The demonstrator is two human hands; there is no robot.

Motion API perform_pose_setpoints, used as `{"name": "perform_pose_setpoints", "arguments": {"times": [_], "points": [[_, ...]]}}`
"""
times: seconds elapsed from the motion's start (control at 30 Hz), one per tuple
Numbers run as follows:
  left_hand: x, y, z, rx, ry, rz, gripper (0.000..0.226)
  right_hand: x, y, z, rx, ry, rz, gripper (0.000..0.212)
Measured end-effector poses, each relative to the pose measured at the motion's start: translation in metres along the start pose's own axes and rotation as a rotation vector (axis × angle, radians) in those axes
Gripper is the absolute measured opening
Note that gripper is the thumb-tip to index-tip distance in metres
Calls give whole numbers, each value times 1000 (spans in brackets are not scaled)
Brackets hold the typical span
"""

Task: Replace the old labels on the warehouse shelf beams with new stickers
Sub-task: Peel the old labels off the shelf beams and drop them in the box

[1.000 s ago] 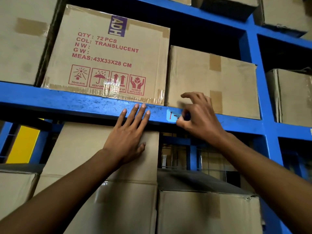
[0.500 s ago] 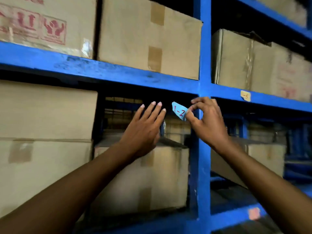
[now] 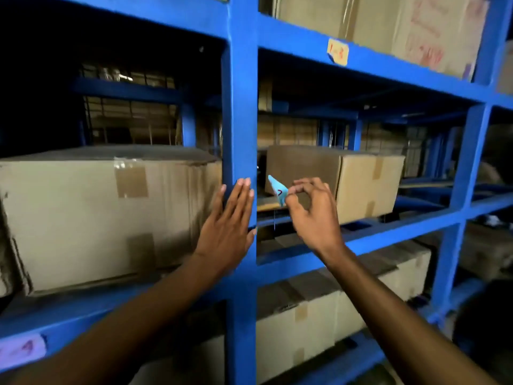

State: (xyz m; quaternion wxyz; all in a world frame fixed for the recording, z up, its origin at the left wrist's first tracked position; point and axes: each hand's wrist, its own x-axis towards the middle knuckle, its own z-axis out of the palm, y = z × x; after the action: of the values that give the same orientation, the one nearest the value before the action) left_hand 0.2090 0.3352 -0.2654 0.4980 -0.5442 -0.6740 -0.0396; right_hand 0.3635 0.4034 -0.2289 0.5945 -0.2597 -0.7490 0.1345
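Observation:
My right hand pinches a small light-blue label with red writing between thumb and forefinger, held in the air just right of the blue upright post. My left hand is flat with fingers together, in front of that post, holding nothing. A yellowish label with red writing is stuck on the upper blue beam. A pale pink label sits on the lower beam at the far left.
Cardboard boxes fill the bays: a large one at left, a smaller one right of the post, others below and above. More blue racking stands behind.
The blue label came off the beam in my right hand. The view has swung right and down, and both hands have dropped below the beam to the upright post.

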Motion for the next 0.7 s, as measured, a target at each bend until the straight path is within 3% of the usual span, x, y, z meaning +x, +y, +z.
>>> {"name": "perform_pose_setpoints", "arguments": {"times": [0.17, 0.33, 0.7], "points": [[-65, 46, 30, 0, -148, 39, 80, -91, 57, 26, 134, -59, 133, 14], [-135, 95, 61, 23, -308, 142, 78, -197, 119, 49, 109, -170, 390, 10], [-244, 164, 113, 11, -684, 214, 84, -391, 212, 59, -52, -675, 898, 20]]}}
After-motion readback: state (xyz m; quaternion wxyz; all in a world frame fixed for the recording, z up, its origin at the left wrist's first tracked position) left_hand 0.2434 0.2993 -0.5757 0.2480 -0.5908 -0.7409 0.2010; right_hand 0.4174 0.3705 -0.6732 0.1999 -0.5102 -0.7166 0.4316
